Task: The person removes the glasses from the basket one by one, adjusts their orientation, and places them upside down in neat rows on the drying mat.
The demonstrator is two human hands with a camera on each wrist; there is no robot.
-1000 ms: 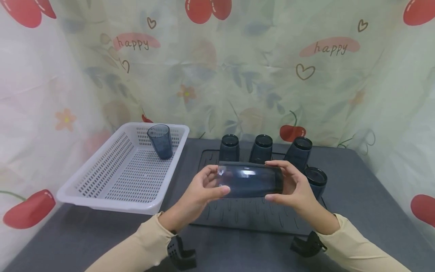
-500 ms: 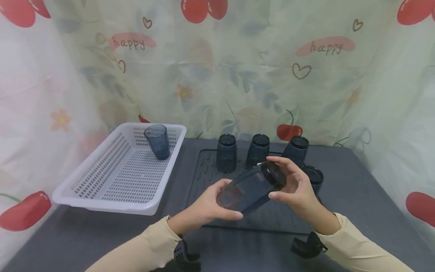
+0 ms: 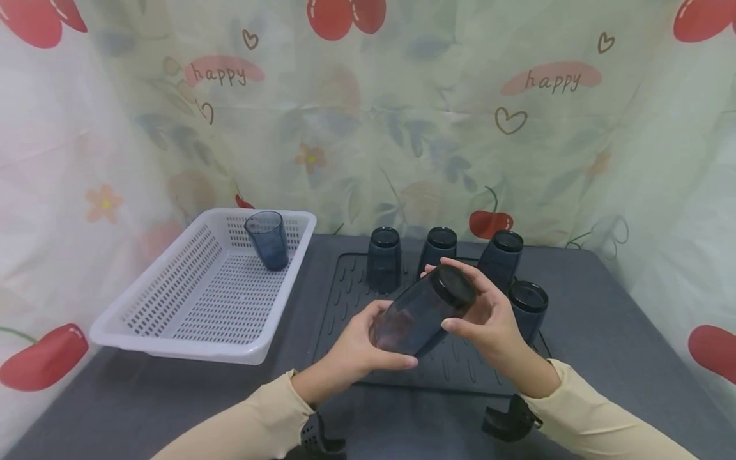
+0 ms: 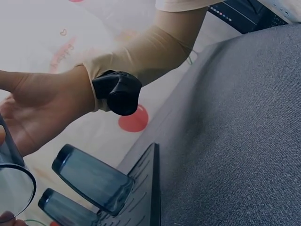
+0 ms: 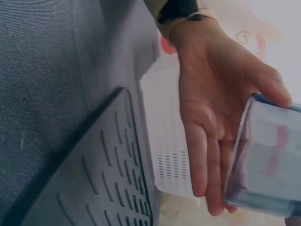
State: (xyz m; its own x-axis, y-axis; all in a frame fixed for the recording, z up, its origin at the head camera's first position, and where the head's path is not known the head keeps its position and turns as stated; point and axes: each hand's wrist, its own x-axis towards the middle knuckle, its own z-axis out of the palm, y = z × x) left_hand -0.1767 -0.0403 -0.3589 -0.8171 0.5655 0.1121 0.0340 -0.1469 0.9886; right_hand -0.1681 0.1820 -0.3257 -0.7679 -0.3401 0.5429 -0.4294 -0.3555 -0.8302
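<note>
A blue-tinted drinking glass (image 3: 416, 316) is held in the air between both hands, tilted with its dark base up to the right. My left hand (image 3: 359, 345) grips the lower, mouth end, thumb along the near side. Around the base end curl the fingers and thumb of my right hand (image 3: 489, 313). The left wrist view shows part of the glass's rim (image 4: 33, 181) at the left edge; the right wrist view shows the glass (image 5: 270, 155) against a palm. Several similar glasses (image 3: 383, 262) stand upside down behind and right of the hands, on a dark drying mat (image 3: 339, 306).
A white perforated basket (image 3: 287, 287) sits at the left of the grey-covered table (image 3: 190, 396), with one upright tinted glass (image 3: 269, 241) in its back right corner. A printed curtain (image 3: 368, 128) hangs behind and at both sides.
The held glass has gone from level to tilted, its mouth end lowered and its base raised. My left hand has moved down with it; lately my right hand has shifted slightly left.
</note>
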